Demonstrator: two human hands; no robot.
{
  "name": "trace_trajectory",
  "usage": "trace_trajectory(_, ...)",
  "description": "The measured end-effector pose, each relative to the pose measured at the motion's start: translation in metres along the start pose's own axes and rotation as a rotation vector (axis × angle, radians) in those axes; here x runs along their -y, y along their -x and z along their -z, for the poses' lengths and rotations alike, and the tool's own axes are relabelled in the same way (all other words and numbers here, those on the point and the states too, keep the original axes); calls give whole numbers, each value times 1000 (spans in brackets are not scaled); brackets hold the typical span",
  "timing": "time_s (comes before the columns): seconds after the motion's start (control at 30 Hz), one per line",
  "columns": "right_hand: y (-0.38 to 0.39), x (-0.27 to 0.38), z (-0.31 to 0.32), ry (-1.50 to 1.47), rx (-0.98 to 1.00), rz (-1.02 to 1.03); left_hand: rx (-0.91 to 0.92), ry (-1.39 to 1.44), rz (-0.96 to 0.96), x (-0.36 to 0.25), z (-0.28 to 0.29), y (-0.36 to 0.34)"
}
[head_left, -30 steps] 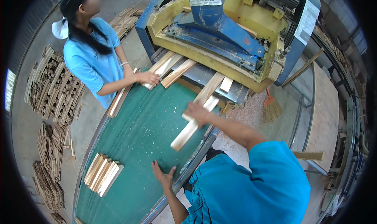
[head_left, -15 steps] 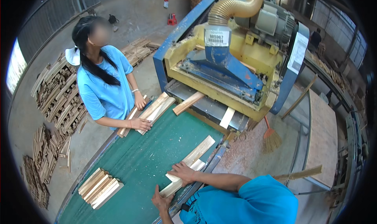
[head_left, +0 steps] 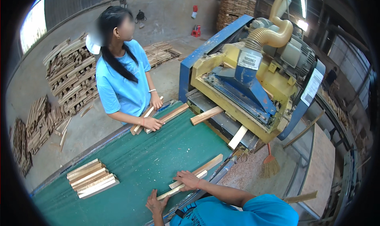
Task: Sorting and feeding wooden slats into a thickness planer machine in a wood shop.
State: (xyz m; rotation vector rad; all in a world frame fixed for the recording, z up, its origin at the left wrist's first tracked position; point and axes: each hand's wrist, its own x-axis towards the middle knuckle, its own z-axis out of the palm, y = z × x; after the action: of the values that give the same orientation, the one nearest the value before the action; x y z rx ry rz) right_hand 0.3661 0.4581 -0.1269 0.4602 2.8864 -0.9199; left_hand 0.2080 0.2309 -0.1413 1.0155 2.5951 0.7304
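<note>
The left hand point(head_left: 155, 204), fingers parted, sits at the near end of one of two wood strips point(head_left: 208, 164) that the right hand point(head_left: 189, 181), fingers bent over both, has drawn down the green table point(head_left: 150, 158), so they seem cleared from the blue-and-yellow machine point(head_left: 239, 80), where two other strips point(head_left: 206, 115) jut out.

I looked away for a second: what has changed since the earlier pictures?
The two wooden strips under the right hand came away from the machine, toward the person. The left hand, apart from them at first, now touches the nearer strip's end. The pale strip sticks out farther. The bundle of strips stayed on the green table.
</note>
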Motion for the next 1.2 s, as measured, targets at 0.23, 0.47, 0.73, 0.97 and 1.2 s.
trace_trajectory(0.23, -11, 7, -13, 73, -45, 46, -25, 452, -116, -5, -26, -9)
trace_trajectory(0.47, -2, -22, 20, -783, 300, -240, 158, 585, -286, -24, -57, -12)
trace_trajectory(0.73, 100, -212, 113, 387, -80, -582, 204, 594, -156, 1, -31, -10)
trace_trajectory(0.97, 105, -241, 115, 537, 113, -732, 57, 539, -48, 21, -17, -6)
trace_trajectory(1.2, 30, -199, 96, 308, 1, -329, 78, 669, 59, 33, -15, -4)
